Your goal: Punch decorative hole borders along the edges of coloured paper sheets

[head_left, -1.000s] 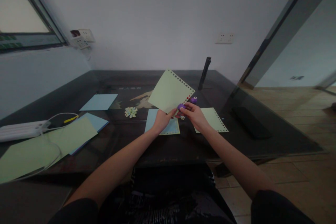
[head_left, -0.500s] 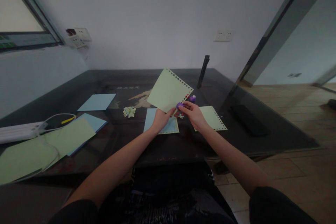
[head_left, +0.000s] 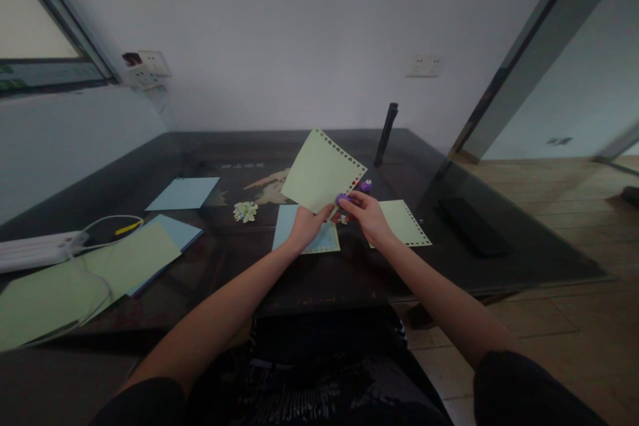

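Observation:
A pale green sheet (head_left: 319, 170) with a row of small holes along its upper right edge is raised and tilted over the dark table. My left hand (head_left: 307, 226) pinches its lower corner. In my right hand (head_left: 367, 213) is a small purple punch (head_left: 343, 200), held at the sheet's lower right edge. Another purple punch (head_left: 366, 185) stands just behind. Beneath my left hand lies a light blue sheet (head_left: 283, 223); to the right of my right hand is a second holed green sheet (head_left: 402, 223). Small cut-out pieces (head_left: 245, 212) form a pile left of centre.
Green sheets (head_left: 94, 279) and blue sheets (head_left: 184, 194) lie at the left, by a white power strip (head_left: 40, 251) with a cable. A black upright stand (head_left: 386, 135) is at the back; a dark flat object (head_left: 474, 226) lies at the right of the table (head_left: 219, 279).
The hands, sheet and punch have hardly moved. A bit more red shows under the held corner, between my hands. The whole view has shifted very slightly.

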`<state>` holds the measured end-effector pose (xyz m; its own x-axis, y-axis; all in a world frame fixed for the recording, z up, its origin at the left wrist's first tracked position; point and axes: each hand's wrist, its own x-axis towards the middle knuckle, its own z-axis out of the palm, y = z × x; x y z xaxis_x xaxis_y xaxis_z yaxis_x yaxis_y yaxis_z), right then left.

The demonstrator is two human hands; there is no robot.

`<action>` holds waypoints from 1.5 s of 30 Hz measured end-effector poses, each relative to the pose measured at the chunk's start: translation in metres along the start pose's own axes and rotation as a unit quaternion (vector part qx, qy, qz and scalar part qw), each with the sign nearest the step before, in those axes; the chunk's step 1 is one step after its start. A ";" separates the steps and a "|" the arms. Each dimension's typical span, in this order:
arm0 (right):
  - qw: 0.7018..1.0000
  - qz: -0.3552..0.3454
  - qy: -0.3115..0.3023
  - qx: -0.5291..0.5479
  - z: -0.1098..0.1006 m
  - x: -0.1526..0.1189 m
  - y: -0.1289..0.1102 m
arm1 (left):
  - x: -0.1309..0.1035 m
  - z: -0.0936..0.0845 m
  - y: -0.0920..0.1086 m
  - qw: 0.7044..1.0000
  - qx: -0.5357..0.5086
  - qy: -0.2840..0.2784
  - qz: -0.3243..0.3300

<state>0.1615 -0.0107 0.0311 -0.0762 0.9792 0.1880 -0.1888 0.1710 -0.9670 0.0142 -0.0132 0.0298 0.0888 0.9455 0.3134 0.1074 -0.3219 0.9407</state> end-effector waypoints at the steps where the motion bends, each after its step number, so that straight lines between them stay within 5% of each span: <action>1: 1.000 -0.001 -0.001 0.000 0.000 0.000 0.000 | 0.000 0.000 -0.001 1.000 0.001 0.000 0.003; 11: 1.000 0.001 -0.007 -0.012 -0.001 -0.001 -0.002 | 0.002 -0.002 -0.014 0.998 0.047 0.010 0.031; 45: 1.000 0.009 0.007 0.013 -0.007 0.005 0.009 | 0.001 0.002 -0.010 0.997 0.071 -0.007 0.031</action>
<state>0.1667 -0.0037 0.0216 -0.0671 0.9834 0.1683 -0.2125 0.1508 -0.9655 0.0147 -0.0089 0.0201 0.1128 0.9229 0.3681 0.2411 -0.3848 0.8909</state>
